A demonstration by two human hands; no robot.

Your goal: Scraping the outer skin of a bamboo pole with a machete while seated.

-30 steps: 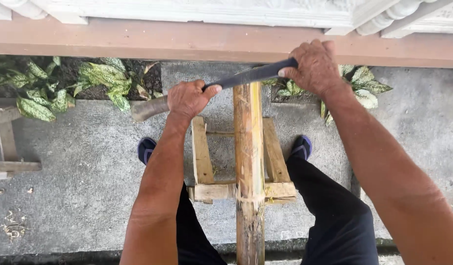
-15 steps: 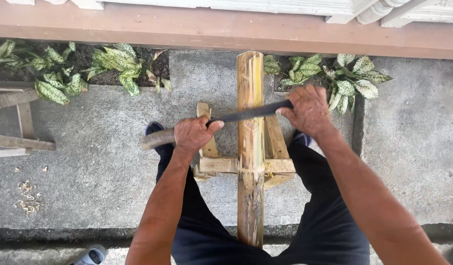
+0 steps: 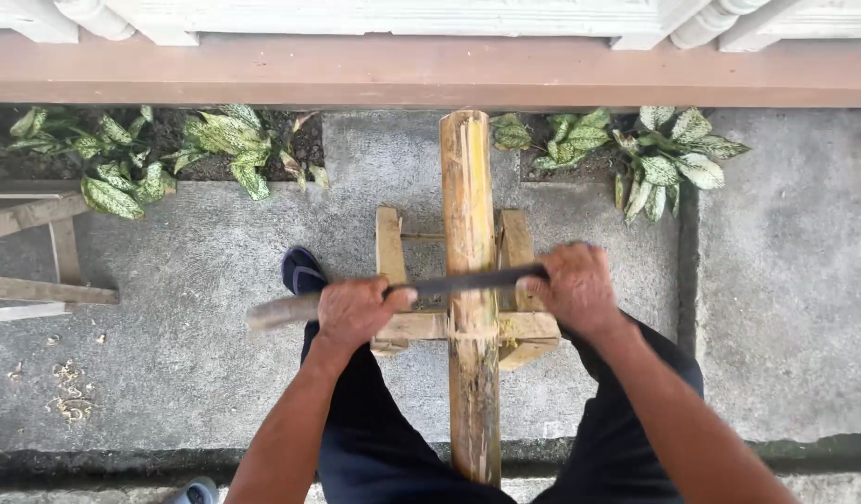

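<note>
Nearest the cam: both forearms come up from the bottom edge, w/ dark trousers (image 3: 374, 457) under them and the near end of a bamboo pole (image 3: 474, 308) between the legs.

Pole runs straight away from the person, yellow-brown, lying lengthwise on a small wooden stand (image 3: 421, 326). It looks tied to the stand's crossbar w/ a band; can't tell what kind.

Left hand (image 3: 354, 313): fingers curled tight, fully closed round the pale wooden handle (image 3: 281, 313) of a long knife; thumb points in toward the pole. Handle end sticks out past the fist to the left.

Right hand (image 3: 578, 289): fingers also folded shut, knuckles up, gripping the far tip end of the dark blade (image 3: 468, 281). Fingertips hidden under the hand, so exact wrap on the metal can't be told.

Blade lies crosswise over the pole, touching its top face approx. mid-length, just above the stand's crossbar. Both hands sit abt level, one each side of the pole, close to it but not touching it.

Farther: a dark blue shoe (image 3: 302, 271) on the concrete floor (image 3: 197, 280), left of the stand. Wood shavings (image 3: 67, 392) lie scattered at the left. Another wooden frame (image 3: 39, 252) shows at the left edge.

Farthest: spotted green plants (image 3: 216, 140) in soil beds either side of the pole's far end, then a brown ledge (image 3: 430, 70) and white balusters (image 3: 710, 19).
</note>
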